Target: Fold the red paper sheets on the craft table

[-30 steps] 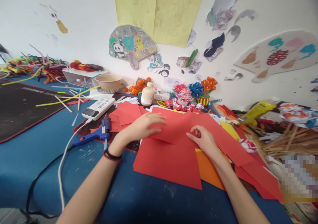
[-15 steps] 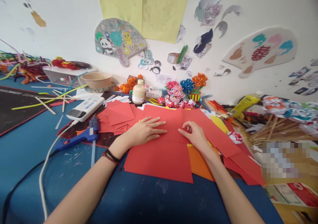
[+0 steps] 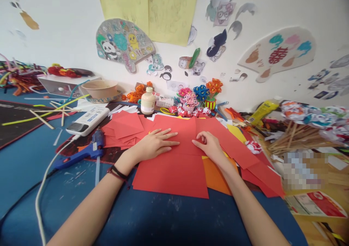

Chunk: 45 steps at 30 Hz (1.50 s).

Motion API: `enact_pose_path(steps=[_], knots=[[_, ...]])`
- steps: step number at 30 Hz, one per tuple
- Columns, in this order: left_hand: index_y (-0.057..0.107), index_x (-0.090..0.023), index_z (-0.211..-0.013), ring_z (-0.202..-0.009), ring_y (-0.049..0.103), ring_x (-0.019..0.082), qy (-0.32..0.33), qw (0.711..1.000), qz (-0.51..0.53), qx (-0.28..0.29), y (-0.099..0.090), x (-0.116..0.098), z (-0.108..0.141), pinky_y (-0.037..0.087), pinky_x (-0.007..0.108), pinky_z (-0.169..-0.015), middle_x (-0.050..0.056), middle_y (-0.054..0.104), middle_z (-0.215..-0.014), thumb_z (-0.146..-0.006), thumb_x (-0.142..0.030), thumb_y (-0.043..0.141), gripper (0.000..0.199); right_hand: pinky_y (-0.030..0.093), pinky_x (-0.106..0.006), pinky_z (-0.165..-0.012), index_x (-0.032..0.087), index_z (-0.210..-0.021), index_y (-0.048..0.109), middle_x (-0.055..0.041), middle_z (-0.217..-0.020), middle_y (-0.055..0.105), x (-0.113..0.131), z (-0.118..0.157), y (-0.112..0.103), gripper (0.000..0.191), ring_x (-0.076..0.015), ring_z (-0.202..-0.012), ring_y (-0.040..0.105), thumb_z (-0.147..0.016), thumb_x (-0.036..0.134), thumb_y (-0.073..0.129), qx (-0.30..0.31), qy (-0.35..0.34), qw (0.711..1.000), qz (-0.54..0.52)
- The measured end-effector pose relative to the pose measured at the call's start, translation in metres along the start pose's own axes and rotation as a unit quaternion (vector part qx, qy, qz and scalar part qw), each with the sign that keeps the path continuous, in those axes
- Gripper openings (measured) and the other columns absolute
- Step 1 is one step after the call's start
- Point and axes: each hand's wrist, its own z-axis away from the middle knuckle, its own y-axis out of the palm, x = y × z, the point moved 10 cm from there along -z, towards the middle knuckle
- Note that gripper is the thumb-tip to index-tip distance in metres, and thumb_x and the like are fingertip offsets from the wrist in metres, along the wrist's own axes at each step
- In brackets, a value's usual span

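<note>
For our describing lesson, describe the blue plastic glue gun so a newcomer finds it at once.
On the blue table, find the left hand on red paper. Left of it, nearer than the white oblong device, lies the glue gun, the only blue pistol shape there.

The person's left hand (image 3: 154, 145) covers part of the upper red sheet (image 3: 174, 125), its palm out of sight. At centre right, the right hand (image 3: 209, 144) curls so that its fingers partly hide one another; whether they pinch the paper cannot be told. Both forearms (image 3: 88, 204) are cut off by the bottom edge, the right one masking some of the orange sheet (image 3: 215, 175). The top edge crops the yellow papers (image 3: 170, 11), their sketches too faint to read. A pixelated patch (image 3: 305, 170) at right conceals whatever lies there. The left edge cuts the black mat (image 3: 16, 116).
</note>
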Motion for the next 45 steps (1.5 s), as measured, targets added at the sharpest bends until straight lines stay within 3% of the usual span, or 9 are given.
enact_pose_path(steps=[30,39,45], knots=[[0.041,-0.041,-0.142,-0.146,0.019,0.023,0.006,1.0,-0.001,0.008,0.0,-0.003,0.001,0.017,0.043,-0.117,-0.006,0.024,-0.157,-0.099,-0.042,0.035,0.043,0.036,-0.028,-0.06,0.022,-0.08,0.058,-0.0002,-0.073,0.054,0.003,0.001,-0.001,0.025,-0.0167,-0.065,0.051,-0.078,0.047,0.065,0.002,0.001,1.0,-0.006],[0.043,-0.037,-0.141,-0.146,0.02,0.023,0.021,0.999,-0.036,-0.01,0.0,-0.005,0.002,0.019,0.042,-0.116,-0.003,0.027,-0.156,-0.1,-0.039,0.035,0.042,0.036,-0.027,-0.06,0.022,-0.08,0.058,0.0013,-0.073,0.052,0.001,0.001,0.0,0.023,-0.0157,-0.065,0.05,-0.078,0.044,0.066,0.006,0.003,1.0,-0.006],[0.047,-0.035,-0.138,-0.144,0.026,0.021,0.042,0.994,-0.096,-0.042,-0.005,-0.021,0.0,0.007,0.048,-0.118,-0.001,0.042,-0.149,-0.099,-0.033,0.039,0.04,0.036,-0.027,-0.061,0.022,-0.082,0.057,0.0005,-0.075,0.053,0.004,0.002,0.0,0.02,-0.0161,-0.066,0.05,-0.08,0.04,0.064,0.005,0.0,1.0,0.004]])
